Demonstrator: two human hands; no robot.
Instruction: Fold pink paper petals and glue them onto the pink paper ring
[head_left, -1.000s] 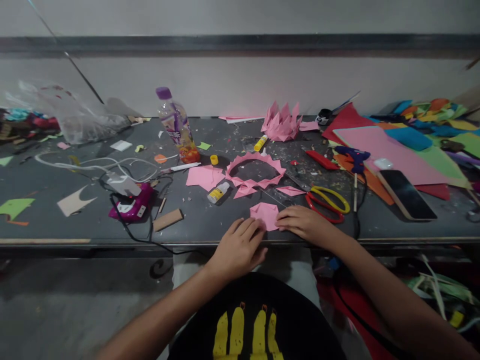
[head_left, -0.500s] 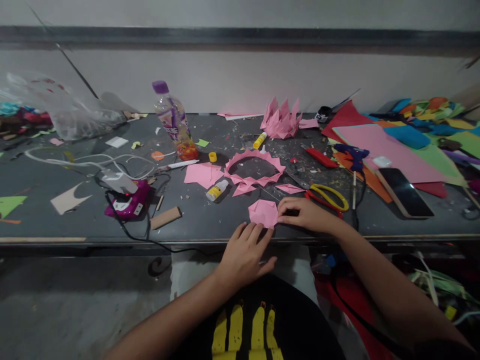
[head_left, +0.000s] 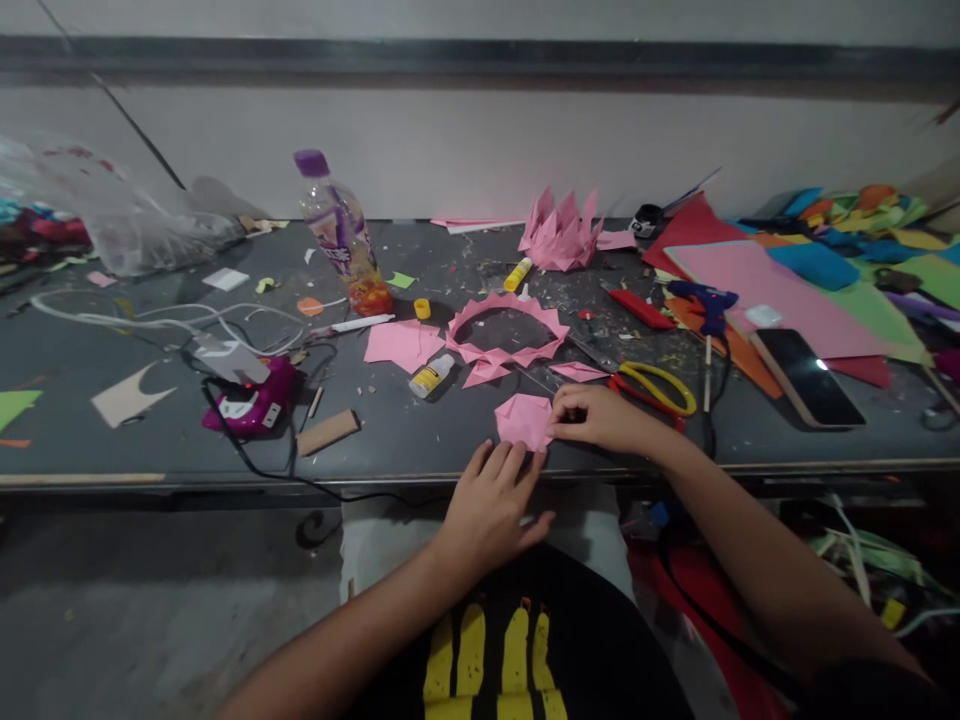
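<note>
A small folded piece of pink paper (head_left: 523,420) lies near the table's front edge. My left hand (head_left: 491,505) rests with its fingers stretched out and apart, their tips pressing on the paper's near edge. On the other side, my right hand (head_left: 596,415) pinches the paper's right edge between thumb and fingers. Just beyond sits a ring of folded pink paper points (head_left: 547,345). A flat pink folded diamond (head_left: 579,370) lies close to red and yellow scissors (head_left: 656,388), beyond my right hand. The small glue bottle (head_left: 431,376) is left of the ring.
Farther back stand a pink paper lotus shape (head_left: 561,235) and a bottle with a purple cap (head_left: 345,240). A purple power strip (head_left: 262,400) with cables is on the left. To the right are a glue gun (head_left: 705,300), a phone (head_left: 806,378) and coloured sheets (head_left: 795,295).
The view has tilted slightly, so the table appears a little higher and further left. Both hands stay at the folded paper, with the right fingers still pinching its edge.
</note>
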